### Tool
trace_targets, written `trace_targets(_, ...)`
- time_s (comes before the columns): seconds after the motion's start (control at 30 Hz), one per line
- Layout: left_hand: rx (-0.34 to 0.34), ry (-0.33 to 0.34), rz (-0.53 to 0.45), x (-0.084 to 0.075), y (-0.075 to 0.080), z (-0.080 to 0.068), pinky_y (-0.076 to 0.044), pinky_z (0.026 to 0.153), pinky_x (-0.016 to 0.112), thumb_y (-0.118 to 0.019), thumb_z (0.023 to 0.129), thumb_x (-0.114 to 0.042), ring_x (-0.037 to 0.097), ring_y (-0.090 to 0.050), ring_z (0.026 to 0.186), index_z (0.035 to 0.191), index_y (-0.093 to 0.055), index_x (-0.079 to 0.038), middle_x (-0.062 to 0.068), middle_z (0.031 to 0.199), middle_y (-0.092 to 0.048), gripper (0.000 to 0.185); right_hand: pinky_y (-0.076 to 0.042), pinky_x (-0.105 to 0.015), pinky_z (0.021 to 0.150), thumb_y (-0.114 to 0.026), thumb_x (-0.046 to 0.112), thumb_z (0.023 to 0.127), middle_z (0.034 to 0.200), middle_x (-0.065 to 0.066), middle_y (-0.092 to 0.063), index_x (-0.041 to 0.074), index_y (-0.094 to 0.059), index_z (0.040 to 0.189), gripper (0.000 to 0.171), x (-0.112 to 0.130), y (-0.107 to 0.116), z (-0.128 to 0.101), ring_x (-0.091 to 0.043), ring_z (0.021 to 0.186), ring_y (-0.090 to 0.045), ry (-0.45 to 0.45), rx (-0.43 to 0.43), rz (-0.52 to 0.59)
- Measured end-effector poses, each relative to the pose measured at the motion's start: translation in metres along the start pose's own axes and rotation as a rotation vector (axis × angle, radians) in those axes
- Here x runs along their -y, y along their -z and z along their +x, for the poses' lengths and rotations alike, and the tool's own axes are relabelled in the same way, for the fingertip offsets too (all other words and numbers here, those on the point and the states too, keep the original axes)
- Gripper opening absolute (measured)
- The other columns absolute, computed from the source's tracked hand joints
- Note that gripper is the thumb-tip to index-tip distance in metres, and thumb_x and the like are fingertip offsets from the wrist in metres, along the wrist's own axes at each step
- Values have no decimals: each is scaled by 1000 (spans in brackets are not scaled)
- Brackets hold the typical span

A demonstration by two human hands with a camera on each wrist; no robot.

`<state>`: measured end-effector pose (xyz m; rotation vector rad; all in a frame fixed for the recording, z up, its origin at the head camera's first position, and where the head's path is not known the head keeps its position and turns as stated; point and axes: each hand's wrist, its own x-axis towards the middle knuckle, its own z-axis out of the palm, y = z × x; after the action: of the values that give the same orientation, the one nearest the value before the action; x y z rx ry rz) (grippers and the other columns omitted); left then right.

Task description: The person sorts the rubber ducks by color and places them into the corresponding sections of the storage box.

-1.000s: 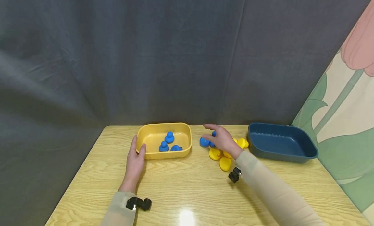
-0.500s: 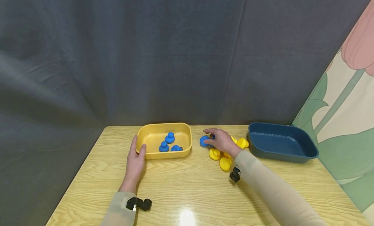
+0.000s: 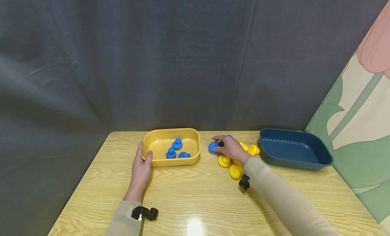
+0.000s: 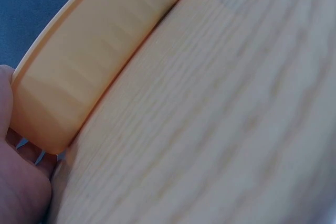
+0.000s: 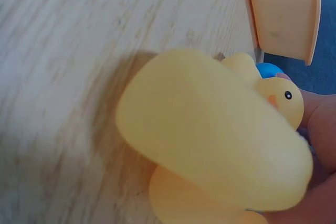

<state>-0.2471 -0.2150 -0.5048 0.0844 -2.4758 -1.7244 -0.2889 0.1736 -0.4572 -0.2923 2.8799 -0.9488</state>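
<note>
My left hand [image 3: 141, 166] grips the near-left corner of a yellow plastic tub [image 3: 170, 162], thumb over the rim and fingers along the outer wall. Several blue rubber ducks [image 3: 171, 153] lie inside the tub. To its right, my right hand [image 3: 233, 148] reaches down into a pile of ducks, thumb and fingers curled round a blue rubber duck [image 3: 221, 144] that is mostly hidden. Another blue duck [image 3: 213, 148] sits at the thumb tip. Yellow rubber ducks [image 3: 235, 171] crowd under the palm; a large yellow duck [image 5: 210, 129] blocks much of the right wrist view.
A dark blue tub [image 3: 292, 161] stands at the table's right end, just beyond the ducks. Behind the wooden table [image 3: 182, 198] hangs a grey curtain [image 3: 189, 60]. A flower-patterned cloth [image 3: 359, 154] borders the right side.
My right hand has lowered slightly into the pile, its fingers closing round a blue duck. Blue now shows behind the knuckles. The left hand and the yellow tub stay put.
</note>
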Motion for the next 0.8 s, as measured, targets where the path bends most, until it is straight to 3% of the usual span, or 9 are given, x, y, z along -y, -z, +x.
trace_targets(0.37,-7,12,4,0,0,1,-17,136,54,-48,118,-44,32,-13,169,180,-11,-22,7,184,-15,75,-47,-56,118,-78,23,107,144,-18,-69,3,-61,157,57,1,1,-1,-37,133,-63,-18,10,42)
trace_targets(0.8,-5,3,-13,-1,-1,0,-17,136,52,-49,119,-42,31,-13,169,180,-12,-21,6,184,-15,74,-49,-54,118,-80,24,105,144,-17,-71,1,-68,149,51,-2,-3,3,-36,135,-64,-29,-10,26)
